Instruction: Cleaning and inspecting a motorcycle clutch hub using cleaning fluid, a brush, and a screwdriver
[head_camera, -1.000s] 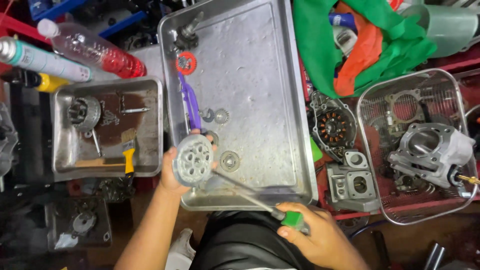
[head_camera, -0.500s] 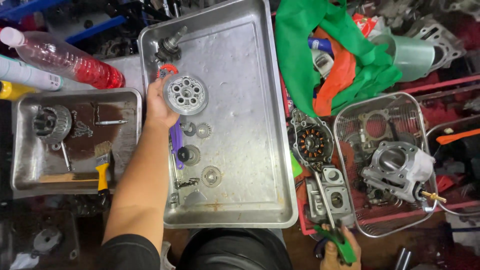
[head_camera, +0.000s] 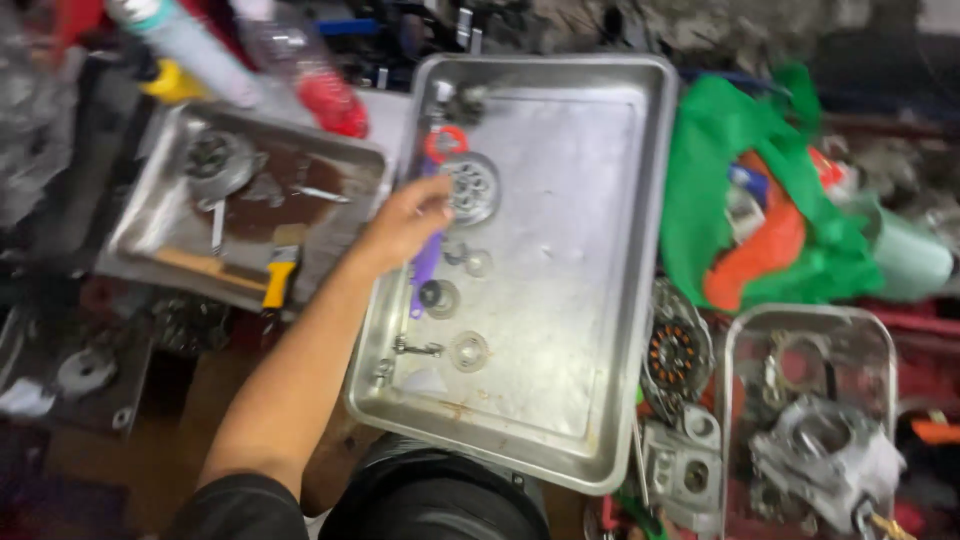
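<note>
Red-capped clear bottle (head_camera: 300, 75) lies top left. L hand (head_camera: 405, 222) w/ narrow fingers touches round clutch part (head_camera: 472, 188) in steel tray (head_camera: 610, 300), same spot as before; R hand out of view.

1. The round metal clutch part (head_camera: 472, 188) is a silvery disc ringed with small holes around a darker centre. It lies flat on the floor of the large steel tray (head_camera: 600, 300), near the tray's far left corner and close to its left wall.
2. The left hand (head_camera: 405, 225) reaches over that left wall, fingertips touching the disc's near-left rim.
3. The view is blurred, so finer detail of the disc cannot be told.
</note>
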